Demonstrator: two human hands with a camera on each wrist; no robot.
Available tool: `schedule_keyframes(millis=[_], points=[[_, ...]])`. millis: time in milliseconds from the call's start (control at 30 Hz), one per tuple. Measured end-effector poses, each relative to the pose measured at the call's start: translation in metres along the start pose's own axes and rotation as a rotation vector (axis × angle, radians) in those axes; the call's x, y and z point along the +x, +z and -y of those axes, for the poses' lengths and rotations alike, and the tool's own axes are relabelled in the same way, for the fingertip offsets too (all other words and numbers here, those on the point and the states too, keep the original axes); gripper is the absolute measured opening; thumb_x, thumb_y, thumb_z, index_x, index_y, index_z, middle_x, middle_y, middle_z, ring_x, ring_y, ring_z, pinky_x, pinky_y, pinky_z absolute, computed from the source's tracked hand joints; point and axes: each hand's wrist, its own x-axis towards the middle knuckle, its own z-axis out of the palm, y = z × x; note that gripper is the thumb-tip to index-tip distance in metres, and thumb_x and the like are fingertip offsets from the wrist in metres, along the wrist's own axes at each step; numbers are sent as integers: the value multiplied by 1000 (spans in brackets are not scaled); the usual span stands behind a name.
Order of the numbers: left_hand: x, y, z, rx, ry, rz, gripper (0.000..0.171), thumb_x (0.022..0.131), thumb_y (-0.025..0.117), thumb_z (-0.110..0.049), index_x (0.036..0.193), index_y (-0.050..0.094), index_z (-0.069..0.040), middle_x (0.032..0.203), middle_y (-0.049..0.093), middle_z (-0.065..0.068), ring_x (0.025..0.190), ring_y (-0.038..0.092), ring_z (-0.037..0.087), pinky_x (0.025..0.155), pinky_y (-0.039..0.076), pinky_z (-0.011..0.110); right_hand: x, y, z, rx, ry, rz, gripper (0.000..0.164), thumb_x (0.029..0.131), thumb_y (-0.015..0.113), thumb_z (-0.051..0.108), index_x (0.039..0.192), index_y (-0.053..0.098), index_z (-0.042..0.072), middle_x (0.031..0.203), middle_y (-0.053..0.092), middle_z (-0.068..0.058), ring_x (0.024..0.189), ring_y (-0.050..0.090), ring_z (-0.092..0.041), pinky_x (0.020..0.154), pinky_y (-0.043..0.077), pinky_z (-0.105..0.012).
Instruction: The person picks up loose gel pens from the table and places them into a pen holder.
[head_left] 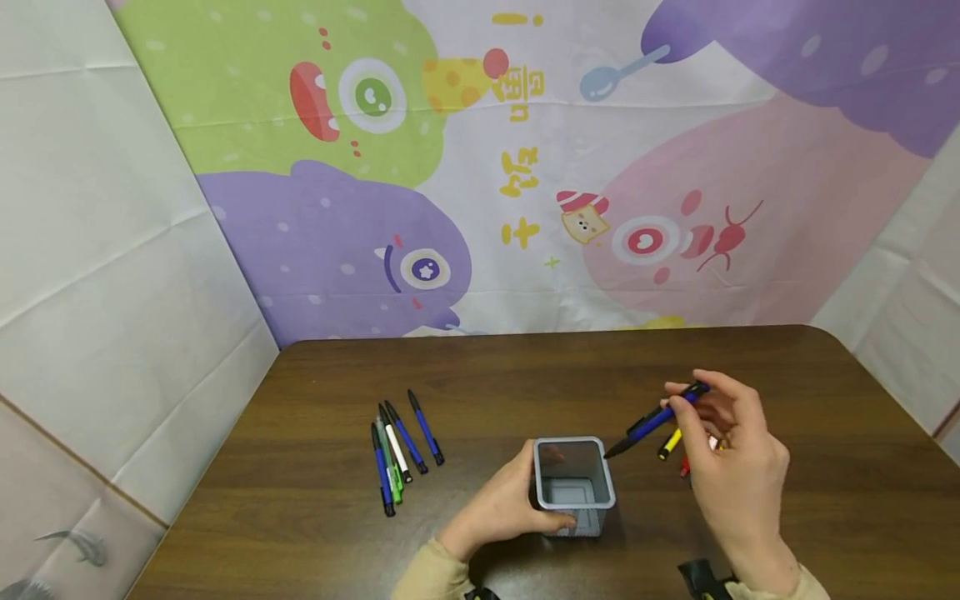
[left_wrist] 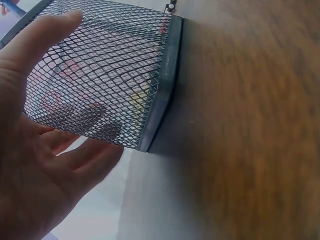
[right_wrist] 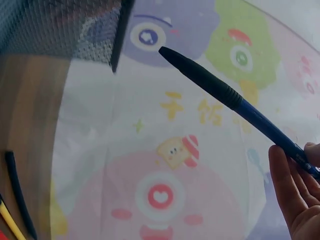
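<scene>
A square grey mesh pen holder [head_left: 589, 523] stands on the table, its bottom visible through the open top. My left hand [head_left: 510, 500] grips it from the left. In the left wrist view, the thumb lies along one mesh side [left_wrist: 100, 70] and the fingers curl about another. Above the table on the right, my right hand [head_left: 738, 475] pinches a blue pen with a black grip [head_left: 651, 423] near its upper end. That pen [right_wrist: 265, 122] slants down in the head view, its black tip close to the holder's right rim.
Left of the holder lie several pens: blue ones [head_left: 426, 429], a white one [head_left: 397, 450] and a green one [head_left: 393, 479]. A yellow pen [head_left: 670, 446] and a red pen [head_left: 685, 467] lie partly behind my right hand. A cartoon-printed cloth [head_left: 525, 283] hangs behind the brown table [head_left: 300, 533].
</scene>
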Motion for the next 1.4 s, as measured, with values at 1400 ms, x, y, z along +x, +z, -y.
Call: schedule_keyframes(millis=[1400], points=[[-1,0,1,41,-30,13,74,68,77,-38,125,34,-16,110,55,1,90,56,5,78,46,24,-52,64,-2,172,-62,383,41,73,71,-1,110,59,11,96,58,4,78,58,-6,59,49,-17]])
